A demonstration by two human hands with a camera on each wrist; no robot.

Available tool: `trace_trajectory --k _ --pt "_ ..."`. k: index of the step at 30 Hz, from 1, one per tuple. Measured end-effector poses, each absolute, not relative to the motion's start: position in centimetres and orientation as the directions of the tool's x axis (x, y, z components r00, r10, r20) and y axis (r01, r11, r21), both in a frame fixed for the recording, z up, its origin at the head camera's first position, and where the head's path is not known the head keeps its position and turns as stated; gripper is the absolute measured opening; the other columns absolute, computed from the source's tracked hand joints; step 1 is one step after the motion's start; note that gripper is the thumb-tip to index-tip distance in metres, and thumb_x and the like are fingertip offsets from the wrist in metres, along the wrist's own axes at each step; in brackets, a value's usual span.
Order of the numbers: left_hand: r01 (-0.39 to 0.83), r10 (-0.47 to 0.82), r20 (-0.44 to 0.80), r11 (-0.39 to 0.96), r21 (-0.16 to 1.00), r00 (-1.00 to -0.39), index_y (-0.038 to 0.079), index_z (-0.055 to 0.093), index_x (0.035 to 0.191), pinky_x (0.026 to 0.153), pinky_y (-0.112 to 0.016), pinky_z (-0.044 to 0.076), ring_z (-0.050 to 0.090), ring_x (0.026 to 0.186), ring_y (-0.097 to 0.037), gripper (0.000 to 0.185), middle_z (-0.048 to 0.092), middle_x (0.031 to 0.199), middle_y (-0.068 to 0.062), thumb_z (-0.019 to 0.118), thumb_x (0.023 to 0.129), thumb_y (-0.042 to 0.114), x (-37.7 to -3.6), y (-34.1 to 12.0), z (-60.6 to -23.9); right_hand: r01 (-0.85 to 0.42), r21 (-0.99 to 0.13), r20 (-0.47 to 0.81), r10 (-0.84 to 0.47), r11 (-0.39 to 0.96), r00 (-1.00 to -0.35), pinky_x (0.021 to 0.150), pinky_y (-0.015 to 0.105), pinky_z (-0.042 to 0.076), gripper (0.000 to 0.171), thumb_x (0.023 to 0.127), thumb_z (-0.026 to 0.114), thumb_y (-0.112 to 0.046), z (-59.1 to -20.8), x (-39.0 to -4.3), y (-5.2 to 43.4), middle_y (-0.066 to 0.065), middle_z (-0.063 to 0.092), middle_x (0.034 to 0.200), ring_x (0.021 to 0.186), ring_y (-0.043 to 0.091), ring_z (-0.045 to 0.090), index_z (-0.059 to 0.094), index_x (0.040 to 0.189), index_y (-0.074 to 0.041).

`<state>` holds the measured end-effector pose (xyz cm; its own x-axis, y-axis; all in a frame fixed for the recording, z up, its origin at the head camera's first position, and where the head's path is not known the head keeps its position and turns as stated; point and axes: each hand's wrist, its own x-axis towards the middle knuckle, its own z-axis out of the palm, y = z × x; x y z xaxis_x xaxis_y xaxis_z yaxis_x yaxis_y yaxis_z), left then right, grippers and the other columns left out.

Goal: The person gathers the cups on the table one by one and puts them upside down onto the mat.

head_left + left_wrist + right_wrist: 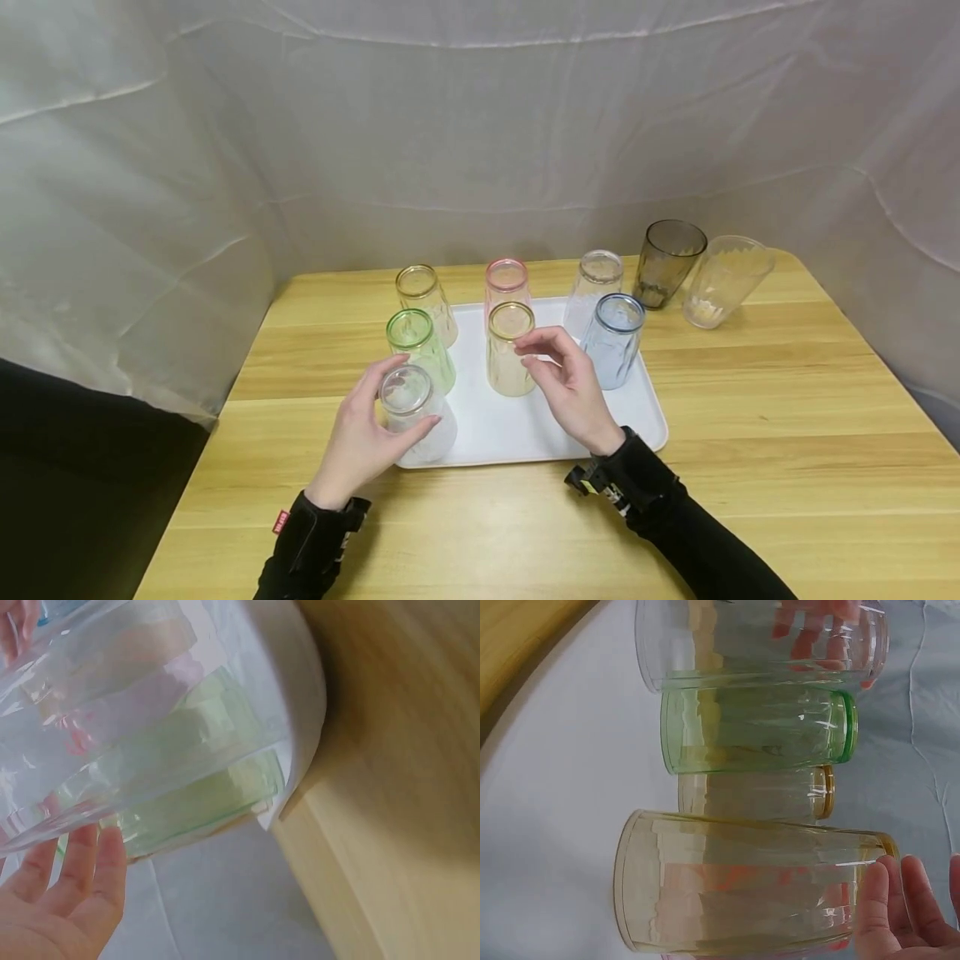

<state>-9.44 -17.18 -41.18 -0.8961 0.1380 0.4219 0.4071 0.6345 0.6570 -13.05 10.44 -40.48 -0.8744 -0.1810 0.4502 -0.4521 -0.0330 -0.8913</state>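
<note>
In the head view my left hand [367, 437] curls around an upside-down clear glass [427, 429] at the tray's front left corner. Thumb lies on the near side, fingers on the far side, close to its upturned base. My right hand [570, 383] hovers by an upside-down yellow glass [511, 362], holding nothing, with its fingers loosely bent and a gap to the thumb. In the right wrist view its fingertips [889, 874] come right at that glass's base. A green glass [431, 358] stands behind the clear one, and a blue glass [611, 354] is right of my right hand.
The white tray [517, 433] also bears an upside-down pink glass [507, 296], an amber-rimmed glass [435, 312] and another clear glass [588, 300] at the back. To its right, a smoky grey glass [663, 267] and a clear tumbler [723, 279] stand mouth up on the wooden table [780, 433].
</note>
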Motion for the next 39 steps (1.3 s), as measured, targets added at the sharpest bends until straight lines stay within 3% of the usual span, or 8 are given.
trace_trajectory --k 14,22,32,39 --pt "0.440 0.192 0.439 0.688 0.578 -0.878 0.011 0.050 0.143 0.106 -0.054 0.049 0.059 0.128 -0.033 0.085 0.060 0.141 -0.012 0.092 0.070 0.026 -9.2 -17.8 -40.5 -0.401 -0.913 0.407 -0.208 -0.075 -0.889 0.094 0.016 0.055 0.023 0.096 0.053 0.007 -40.7 -13.2 10.6 0.030 0.057 0.118 0.107 0.005 0.063 0.051 0.117 0.015" --pt "0.456 0.179 0.474 0.680 0.574 -0.862 0.009 0.051 0.142 0.104 -0.052 0.050 0.060 0.125 -0.029 0.083 0.061 0.137 -0.010 0.091 0.071 0.026 -9.1 -17.6 -40.2 -0.362 -0.929 0.369 -0.227 -0.071 -0.901 0.095 0.018 0.054 0.023 0.096 0.055 0.006 -40.6 -13.0 11.1 0.022 0.059 0.117 0.107 0.006 0.064 0.052 0.118 0.014" --pt "0.533 0.127 0.606 0.637 0.557 -0.785 0.011 0.058 0.137 0.110 -0.039 0.044 0.057 0.128 -0.024 0.070 0.063 0.135 -0.006 0.088 0.074 0.019 -9.1 -15.9 -38.5 -0.330 -0.940 0.342 -0.226 -0.091 -0.912 0.093 0.018 0.056 0.022 0.099 0.052 0.003 -40.4 -12.4 12.8 0.003 0.063 0.113 0.106 0.004 0.065 0.050 0.118 0.015" --pt "0.631 0.173 0.699 0.614 0.474 -0.694 0.004 0.061 0.131 0.112 -0.039 0.043 0.057 0.127 -0.028 0.052 0.065 0.131 -0.013 0.078 0.084 0.018 -9.3 -13.0 -36.3 -0.381 -0.907 0.412 -0.189 -0.178 -0.891 0.086 0.023 0.060 0.015 0.102 0.047 0.004 -40.5 -12.1 15.3 -0.001 0.069 0.107 0.100 0.009 0.069 0.054 0.113 0.011"
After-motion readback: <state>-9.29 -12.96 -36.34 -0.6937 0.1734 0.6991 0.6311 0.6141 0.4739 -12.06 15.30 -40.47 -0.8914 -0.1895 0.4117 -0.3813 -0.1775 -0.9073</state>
